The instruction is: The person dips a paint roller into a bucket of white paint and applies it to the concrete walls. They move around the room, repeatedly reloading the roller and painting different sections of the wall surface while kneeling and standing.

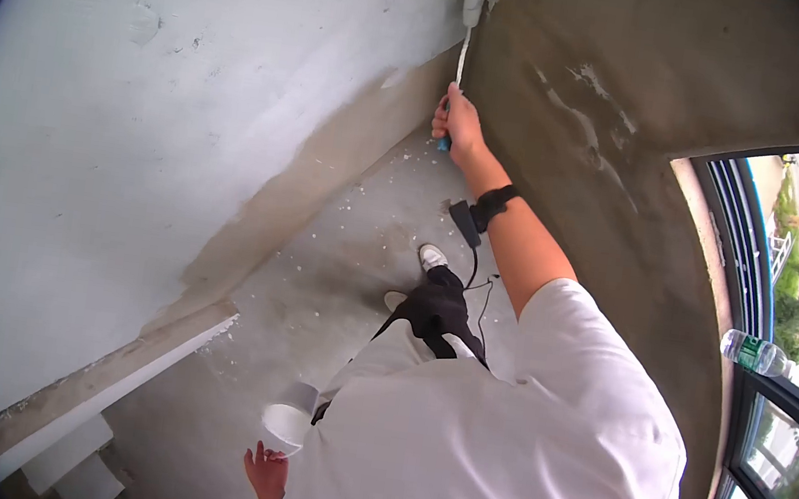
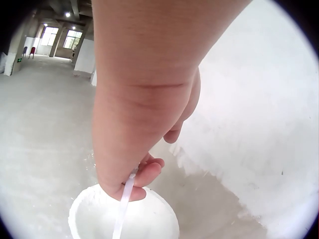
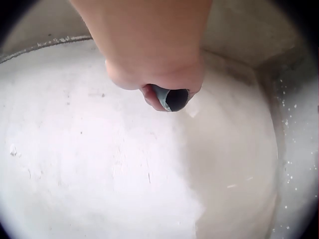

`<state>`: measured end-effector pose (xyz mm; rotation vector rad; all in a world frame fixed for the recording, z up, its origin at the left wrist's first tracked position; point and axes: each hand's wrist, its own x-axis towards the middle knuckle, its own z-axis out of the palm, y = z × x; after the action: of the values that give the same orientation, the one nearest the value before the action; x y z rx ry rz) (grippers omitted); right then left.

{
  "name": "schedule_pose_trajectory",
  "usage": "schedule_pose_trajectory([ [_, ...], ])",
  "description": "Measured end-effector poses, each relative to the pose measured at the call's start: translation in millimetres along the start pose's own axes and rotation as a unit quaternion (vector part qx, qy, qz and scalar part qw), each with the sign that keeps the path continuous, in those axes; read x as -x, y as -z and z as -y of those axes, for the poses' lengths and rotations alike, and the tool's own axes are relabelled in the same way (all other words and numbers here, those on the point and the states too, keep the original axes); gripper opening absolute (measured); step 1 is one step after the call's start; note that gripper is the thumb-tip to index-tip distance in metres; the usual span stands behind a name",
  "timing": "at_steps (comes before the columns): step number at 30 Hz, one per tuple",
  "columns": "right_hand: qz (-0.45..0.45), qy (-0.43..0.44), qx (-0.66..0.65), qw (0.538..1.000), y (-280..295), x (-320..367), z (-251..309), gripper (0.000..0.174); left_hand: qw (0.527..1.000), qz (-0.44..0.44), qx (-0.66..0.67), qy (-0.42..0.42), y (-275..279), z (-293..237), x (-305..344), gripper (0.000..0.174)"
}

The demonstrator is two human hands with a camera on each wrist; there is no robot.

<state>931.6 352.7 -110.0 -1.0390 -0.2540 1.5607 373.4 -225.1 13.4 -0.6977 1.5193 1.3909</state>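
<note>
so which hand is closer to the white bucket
Left. The left hand is just above the white bucket, fingers curled round its handle; the right hand is well away from it, stretched out ahead, gripping the roller.

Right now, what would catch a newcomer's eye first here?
Probably the left-hand wall, white with a brownish strip along its foot. Up by the corner, the right hand holds out a small white roller; lower down, the left hand carries a white bucket.
</note>
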Motion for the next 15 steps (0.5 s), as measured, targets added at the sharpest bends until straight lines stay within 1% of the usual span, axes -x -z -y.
schedule_pose_trajectory([
  [1, 0.003, 0.000, -0.003, 1.000, -2.1, -13.7, 5.7, 0.037, 1.000, 0.001, 0.001, -0.004, 4.6, 0.0, 0.0, 0.036],
  [2, -0.007, -0.029, -0.022, 0.999, -4.0, -26.3, 9.4, 0.039, 1.000, 0.002, -0.005, 0.008, 8.7, 0.0, -0.2, 0.036],
  [3, -0.017, -0.058, -0.042, 0.997, -5.1, -32.8, 7.8, 0.041, 1.000, 0.003, -0.012, 0.019, 11.7, -1.9, 1.1, 0.037],
  [4, -0.015, -0.060, -0.048, 0.997, -11.0, -34.3, -5.5, 0.041, 1.000, 0.003, -0.013, 0.013, 11.6, 1.2, 7.9, 0.037],
  [6, -0.036, -0.043, -0.018, 0.998, -38.3, -32.5, -49.5, 0.042, 0.990, -0.050, -0.093, -0.092, 9.7, 11.0, 20.8, 0.039],
  [7, -0.035, -0.036, 0.008, 0.999, -48.8, -23.8, -70.8, 0.042, 0.989, -0.051, -0.097, -0.099, 13.6, 5.0, 23.2, 0.039],
  [9, -0.026, -0.039, 0.058, 0.997, -63.3, 3.5, -110.0, 0.042, 0.997, -0.059, -0.052, -0.008, 32.1, -3.2, 25.3, 0.044],
  [10, -0.017, -0.049, 0.081, 0.995, -65.4, 17.9, -126.3, 0.042, 0.997, -0.058, -0.056, -0.010, 41.7, -5.5, 25.2, 0.044],
  [12, 0.037, -0.088, 0.120, 0.988, -55.8, 41.5, -151.3, 0.042, 0.999, -0.024, -0.026, 0.033, 71.0, -9.0, 26.6, 0.045],
  [13, 0.035, -0.088, 0.118, 0.988, -49.0, 47.0, -150.4, 0.042, 0.999, -0.025, -0.028, 0.033, 109.6, -22.1, -3.8, 0.045],
  [14, 0.057, -0.099, 0.159, 0.981, -36.8, 51.6, -146.7, 0.042, 0.953, -0.049, -0.272, -0.129, 147.8, -33.9, -22.5, 0.045],
  [15, 0.079, -0.110, 0.201, 0.970, -24.1, 54.0, -141.5, 0.041, 0.823, -0.070, -0.490, -0.278, 164.7, -15.9, -37.2, 0.047],
])
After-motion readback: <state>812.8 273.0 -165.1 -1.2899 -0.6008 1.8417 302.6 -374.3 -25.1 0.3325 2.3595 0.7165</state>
